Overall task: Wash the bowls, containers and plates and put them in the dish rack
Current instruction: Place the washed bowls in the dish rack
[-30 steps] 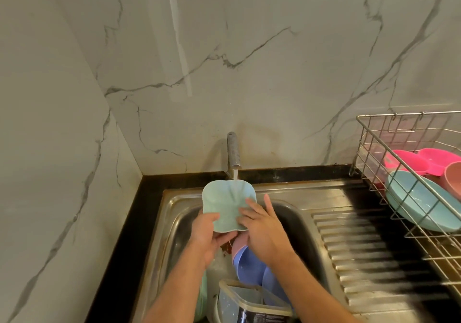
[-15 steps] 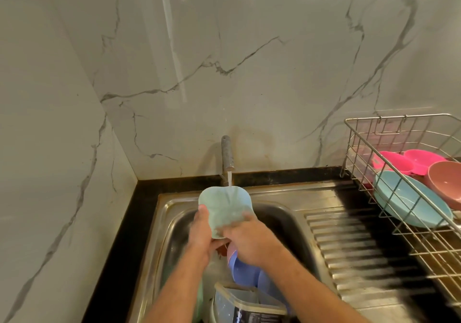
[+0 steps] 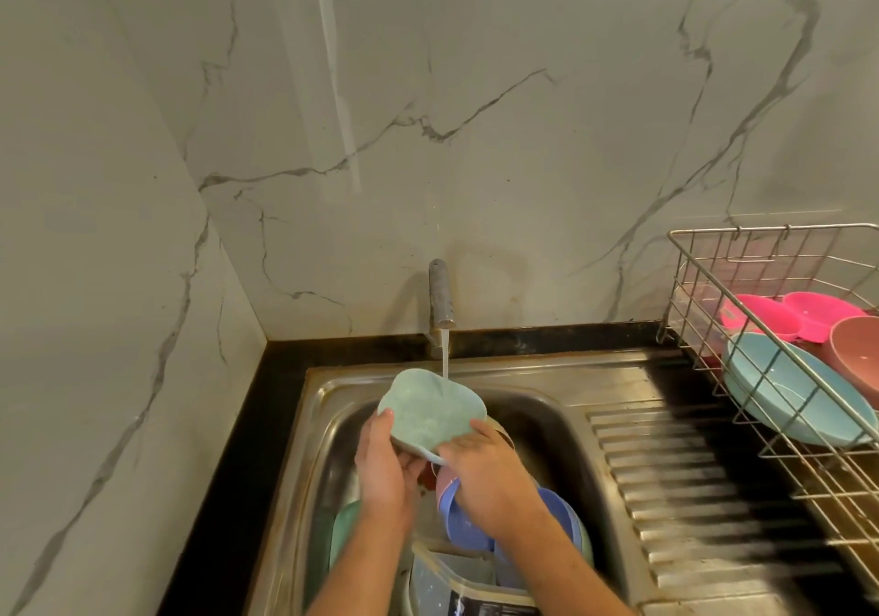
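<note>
Plate (image 3: 430, 418), pale green, is pinched at its near edge by both hands: the left hand (image 3: 383, 465) has its thumb curled over the left rim, the right hand (image 3: 478, 461) its fingers (image 3: 459, 446) curled over the lower right. It tilts away under the tap stream (image 3: 445, 358) above the sink (image 3: 561, 380); the dish rack (image 3: 780, 406) lies well to the right, nearer the right hand

Two bare hands (image 3: 386, 468) (image 3: 490, 475), one pale green plastic plate (image 3: 430, 413), one steel tap (image 3: 440, 299), one wire dish rack (image 3: 713, 235), two bright pink dishes (image 3: 761, 318) (image 3: 823, 316), one light blue bowl (image 3: 789, 387)
</note>
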